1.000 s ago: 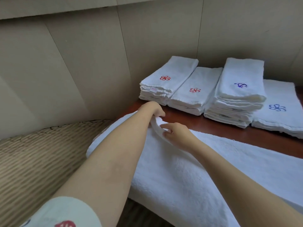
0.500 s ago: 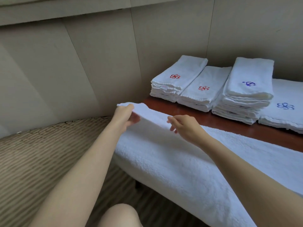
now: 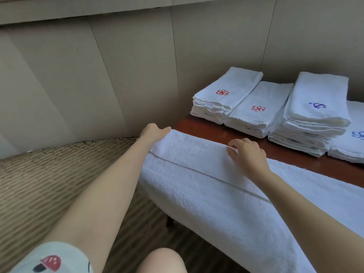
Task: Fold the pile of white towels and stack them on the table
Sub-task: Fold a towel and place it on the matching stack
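A large white towel (image 3: 197,174) lies lengthwise along the front of the red-brown table (image 3: 206,128), its top layer folded over so a long edge line shows, and its front hangs over the table's edge. My left hand (image 3: 154,132) grips the towel's far left corner at the table's end. My right hand (image 3: 247,154) rests on the towel's back edge with bent fingertips touching the cloth. Behind stand folded stacks: two with red flower marks (image 3: 222,99) (image 3: 258,113), and two with blue marks (image 3: 317,107) (image 3: 352,140).
A panelled beige wall (image 3: 128,75) runs close behind and left of the table. Woven striped carpet (image 3: 49,184) covers the floor at left. My knee (image 3: 161,261) shows at the bottom, near a dark table leg (image 3: 169,221).
My left hand has carried the towel's corner out to the left and laid it at the table's end. The folded layer now lies flat, and my right hand has settled on its back edge.
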